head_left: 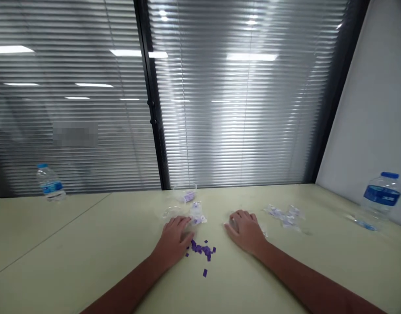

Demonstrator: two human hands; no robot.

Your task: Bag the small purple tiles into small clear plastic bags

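Observation:
My left hand (174,240) lies on the table with its fingers stretched forward and the thumb apart. By its thumb is a loose cluster of small purple square pieces (206,250). Just beyond its fingertips lie crumpled clear plastic (171,212) and a clear bag with pale purple bits (197,213). My right hand (248,231) rests, fingers bent and thumb apart, over clear plastic (232,224) that shows between thumb and forefinger. Whether that plastic is a bag or a lid I cannot tell, as the hand covers most of it.
A clear tub (188,194) with purple contents stands near the blinds. Several clear packets (285,215) lie to the right. Water bottles stand at the far left (51,185) and by the right wall (382,196). A small clear-and-blue item (364,224) lies beside the right bottle.

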